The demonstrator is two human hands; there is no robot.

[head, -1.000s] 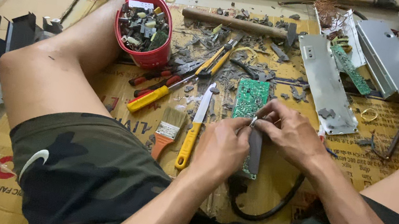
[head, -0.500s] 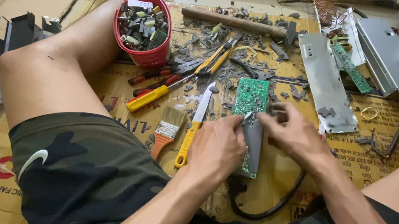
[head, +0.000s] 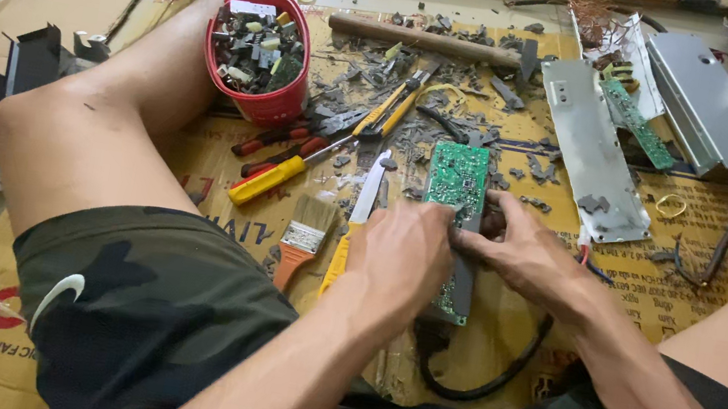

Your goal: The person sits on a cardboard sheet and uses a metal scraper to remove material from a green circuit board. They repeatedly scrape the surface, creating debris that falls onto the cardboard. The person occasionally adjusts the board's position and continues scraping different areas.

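A long green circuit board (head: 456,287) lies on the cardboard between my legs, with a black cable (head: 492,381) curling from under it. My left hand (head: 403,252) rests on the board's left edge, fingers curled over it. My right hand (head: 522,251) presses on the board's upper right edge with fingers bent. A second green circuit board (head: 458,173) lies flat just beyond both hands. What sits under my fingertips is hidden.
A red cup (head: 258,54) of scrap parts stands by my left leg. Screwdrivers (head: 276,174), pliers (head: 385,113), a small brush (head: 303,240), a yellow-handled tool (head: 360,214) and a hammer (head: 429,42) lie among grey debris. Metal plates (head: 591,153) and another green board (head: 638,122) lie far right.
Both hands came down from holding a small piece above the long board and now press on the board itself. The view has drifted slightly.
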